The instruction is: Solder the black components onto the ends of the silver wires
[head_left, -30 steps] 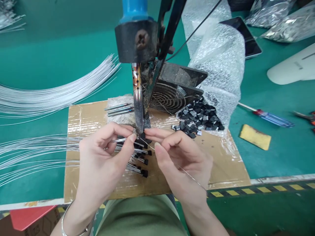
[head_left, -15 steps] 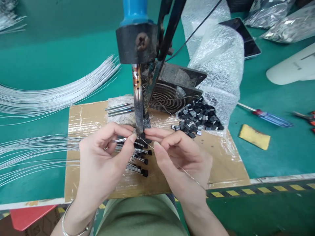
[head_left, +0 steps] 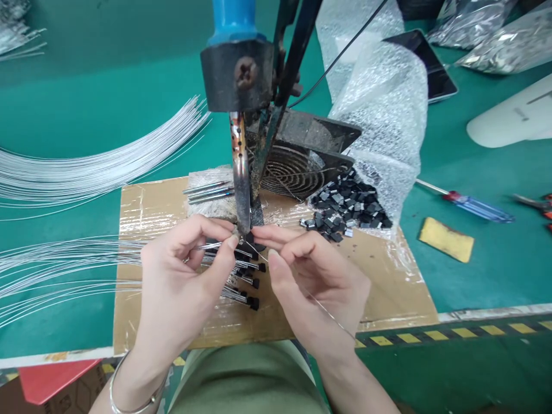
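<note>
The tip of a mounted soldering iron (head_left: pixel 242 195) points down between my hands. My left hand (head_left: pixel 185 276) pinches thin white wires (head_left: pixel 209 246) just left of the tip. Thumb and fingers of my right hand (head_left: pixel 319 282) close on a thin solder wire (head_left: pixel 330 313), whose end reaches toward the tip. My right fingertips also touch a small black connector (head_left: pixel 249 238) under the iron, partly hidden. Below lie several wires ending in black connectors (head_left: pixel 253 303), on a cardboard sheet (head_left: pixel 276 328).
A black fan (head_left: pixel 297 172) stands behind the iron. Right of it are a pile of black connectors (head_left: pixel 345 207), bubble wrap (head_left: pixel 383 103), a screwdriver (head_left: pixel 478 207) and a yellow sponge (head_left: pixel 447 239). A white wire bundle (head_left: pixel 107 172) lies at left, metal rods (head_left: pixel 211 192) behind my left hand.
The iron and its stand appear slightly further left in view. My right hand has shifted a little to the left; my left hand has hardly moved.
</note>
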Action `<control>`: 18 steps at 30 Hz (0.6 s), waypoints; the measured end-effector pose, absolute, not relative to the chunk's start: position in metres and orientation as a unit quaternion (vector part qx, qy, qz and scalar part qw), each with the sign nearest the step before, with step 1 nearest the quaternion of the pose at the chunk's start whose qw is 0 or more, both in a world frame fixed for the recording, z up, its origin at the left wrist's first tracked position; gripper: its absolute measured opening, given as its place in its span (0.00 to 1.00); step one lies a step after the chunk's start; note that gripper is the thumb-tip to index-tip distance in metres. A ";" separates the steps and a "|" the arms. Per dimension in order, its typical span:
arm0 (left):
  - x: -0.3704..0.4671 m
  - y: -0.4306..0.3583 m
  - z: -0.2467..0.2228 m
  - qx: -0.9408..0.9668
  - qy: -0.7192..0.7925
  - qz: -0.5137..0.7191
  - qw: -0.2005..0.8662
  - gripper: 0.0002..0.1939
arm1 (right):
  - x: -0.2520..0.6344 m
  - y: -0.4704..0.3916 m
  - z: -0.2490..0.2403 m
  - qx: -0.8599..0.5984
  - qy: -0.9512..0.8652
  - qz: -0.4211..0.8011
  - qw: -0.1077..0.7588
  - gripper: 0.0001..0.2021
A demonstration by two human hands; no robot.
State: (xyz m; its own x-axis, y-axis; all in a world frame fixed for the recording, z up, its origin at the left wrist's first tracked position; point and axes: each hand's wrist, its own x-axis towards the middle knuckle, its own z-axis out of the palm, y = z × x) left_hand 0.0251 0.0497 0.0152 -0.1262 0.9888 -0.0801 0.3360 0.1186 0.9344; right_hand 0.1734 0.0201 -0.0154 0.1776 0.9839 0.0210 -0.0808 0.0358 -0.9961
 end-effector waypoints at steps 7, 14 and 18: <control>0.026 0.049 0.017 0.524 0.627 0.414 0.401 0.08 | 0.172 0.020 -0.014 -0.522 -0.459 0.448 0.563 0.11; 0.027 0.048 0.018 0.533 0.630 0.408 0.390 0.07 | 0.172 0.019 -0.014 -0.522 -0.463 0.441 0.565 0.11; 0.027 0.048 0.017 0.532 0.635 0.407 0.385 0.06 | 0.172 0.019 -0.014 -0.517 -0.470 0.439 0.565 0.10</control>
State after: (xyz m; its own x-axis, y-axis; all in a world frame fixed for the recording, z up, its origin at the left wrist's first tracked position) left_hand 0.0271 0.0483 0.0174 -0.1376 0.9890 -0.0546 0.3621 0.1015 0.9266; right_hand 0.1722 0.0185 -0.0137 0.1720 0.9821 0.0768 -0.0100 0.0797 -0.9968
